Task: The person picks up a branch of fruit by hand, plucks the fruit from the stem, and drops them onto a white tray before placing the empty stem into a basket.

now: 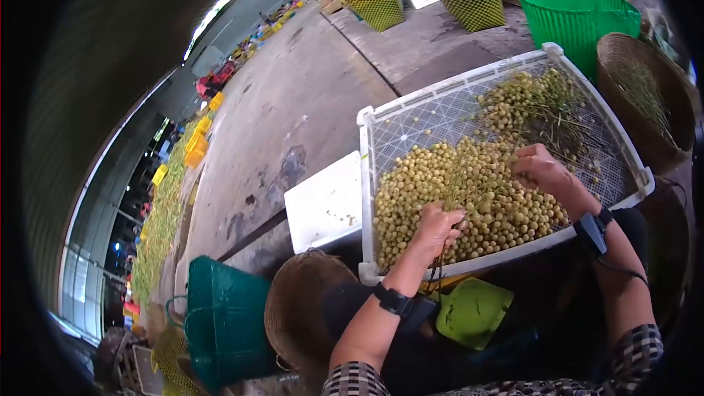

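A white mesh tray (411, 115) lies before me with many loose round tan fruits, likely longans (418, 191), heaped over its near half. My left hand (438, 229) is closed around a bunch of thin green stems (460, 180); the stem ends hang below the fist past the tray's near rim. Over the heap's right side, my right hand (541, 169) has its fingers curled together among the fruit, and what they hold is hidden. Beyond it in the tray lies a pile of longans still on their stems (532, 99).
A green scoop (475, 313) sits below the tray's near edge. To the left are a white foam lid (323, 202), a wicker basket (304, 308) and a teal basket (224, 323). Right of the tray stand a bright green basket (576, 18) and a brown basket with stems (623, 48).
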Demonstrator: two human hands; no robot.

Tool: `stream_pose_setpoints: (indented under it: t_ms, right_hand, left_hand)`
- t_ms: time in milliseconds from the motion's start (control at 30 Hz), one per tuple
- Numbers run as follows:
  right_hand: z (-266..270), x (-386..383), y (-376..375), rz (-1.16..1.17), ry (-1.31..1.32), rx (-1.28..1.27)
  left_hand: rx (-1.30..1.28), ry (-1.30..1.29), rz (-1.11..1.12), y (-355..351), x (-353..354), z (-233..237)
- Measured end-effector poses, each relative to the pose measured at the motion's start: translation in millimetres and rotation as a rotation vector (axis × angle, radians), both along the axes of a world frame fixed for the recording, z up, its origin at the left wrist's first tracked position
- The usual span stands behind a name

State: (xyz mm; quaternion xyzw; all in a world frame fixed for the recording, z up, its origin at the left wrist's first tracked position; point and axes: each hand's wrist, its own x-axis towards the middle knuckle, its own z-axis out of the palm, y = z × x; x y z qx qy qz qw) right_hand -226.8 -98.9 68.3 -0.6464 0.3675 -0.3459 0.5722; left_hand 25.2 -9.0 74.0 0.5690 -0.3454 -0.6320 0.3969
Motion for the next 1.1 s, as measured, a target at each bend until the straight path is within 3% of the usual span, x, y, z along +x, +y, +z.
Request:
stream_pose_setpoints:
  t_ms: [67,133,200,233,333,367,400,467,500,633,700,733,833,900,1100]
  right_hand:
    - [-2,-6,-2,-0.189,-0.199,0.14]
    - [-30,-22,-20,-0.115,-0.231,0.055]
    - [-37,-20,-25,-0.362,0.323,-0.289]
    - [-40,-20,-32,-0.251,0.526,-0.363]
    - [5,3,-2,-0.152,0.305,-0.384]
    - [32,12,22,-0.081,0.016,-0.136]
    - [26,15,19,-0.08,0.017,-0.134]
    - [-2,22,5,0.09,-0.25,0.165]
    - [-16,18,-7,0.144,0.028,-0.235]
    - [-19,19,-6,0.022,-0.072,0.05]
    - [-38,11,-18,0.11,0.137,-0.435]
    - [-33,11,-16,0.109,0.138,-0.434]
    - [-12,10,-8,0.003,0.145,-0.21]
    - [3,8,-5,-0.083,-0.099,0.15]
    - [-23,0,-11,-0.074,-0.405,0.272]
  left_hand:
    - [-0.042,0.008,-0.051,-1,6,-3]
    - [-0.012,0.006,-0.026,1,6,6]
    - [-0.013,0.089,-0.06,1,9,5]
    - [-0.011,0.091,-0.058,1,10,3]
    - [0.004,0.151,-0.045,0,8,-7]
    - [0.03,0.204,-0.064,0,7,-9]
    - [0.056,0.256,-0.084,0,5,-11]
    - [0.076,0.31,-0.07,0,-2,-17]
    - [0.093,0.363,-0.054,0,-3,-18]
    - [0.078,0.364,-0.105,2,-1,-22]
    - [0.078,0.353,-0.09,4,-3,-14]
    - [0.079,0.354,-0.091,4,-4,-12]
    - [-0.018,0.248,-0.085,3,-4,-11]
    - [-0.035,0.185,-0.108,1,-3,-11]
    - [0.005,0.273,-0.013,0,1,-10]
